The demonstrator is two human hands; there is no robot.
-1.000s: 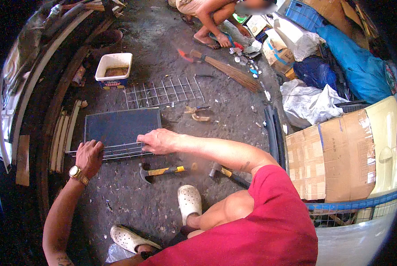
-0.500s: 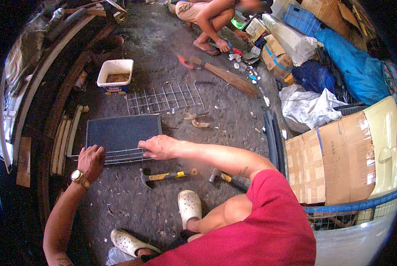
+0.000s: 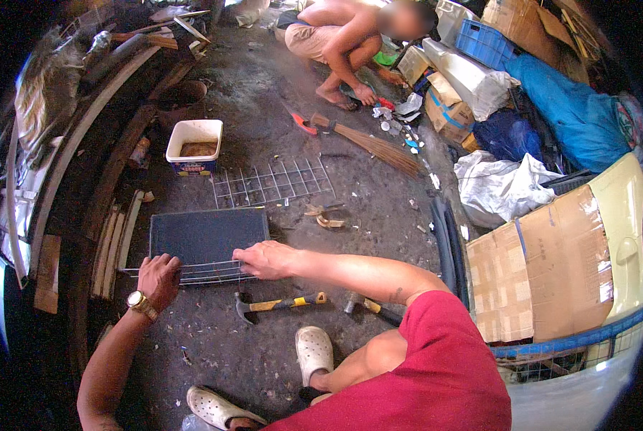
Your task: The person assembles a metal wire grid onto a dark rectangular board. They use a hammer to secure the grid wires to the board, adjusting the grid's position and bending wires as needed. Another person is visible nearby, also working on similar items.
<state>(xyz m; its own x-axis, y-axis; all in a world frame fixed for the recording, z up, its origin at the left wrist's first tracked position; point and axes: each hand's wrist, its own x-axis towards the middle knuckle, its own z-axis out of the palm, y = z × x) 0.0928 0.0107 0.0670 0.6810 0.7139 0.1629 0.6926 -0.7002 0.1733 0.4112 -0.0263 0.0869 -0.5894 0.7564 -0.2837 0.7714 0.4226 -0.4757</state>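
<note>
A dark rectangular panel [image 3: 209, 233] lies on the floor, and a narrow wire grid [image 3: 208, 274] runs along its near edge. My left hand [image 3: 158, 278], a watch on its wrist, is closed over the grid's left part. From the right, my right hand [image 3: 265, 259] grips the same grid near the panel's corner, fingertips partly hidden. Just nearer to me lies a claw hammer [image 3: 282, 303] with a yellow and black handle. A second hammer [image 3: 370, 307] rests to its right, partly behind my knee. Beyond the panel are orange-handled pliers [image 3: 326, 216] and another wire grid [image 3: 273, 184].
A white tub [image 3: 194, 146] stands beyond the panel. Wood strips [image 3: 113, 251] lie at the left. A broom [image 3: 372, 146] is on the floor near a crouching person [image 3: 343, 50], who handles scraps. Cardboard [image 3: 537, 266], bags and a blue crate [image 3: 485, 42] line the right.
The whole view has shifted, so the floor things sit slightly lower and to the right in the picture. Both my hands keep their grip on the wire grid, with little visible movement.
</note>
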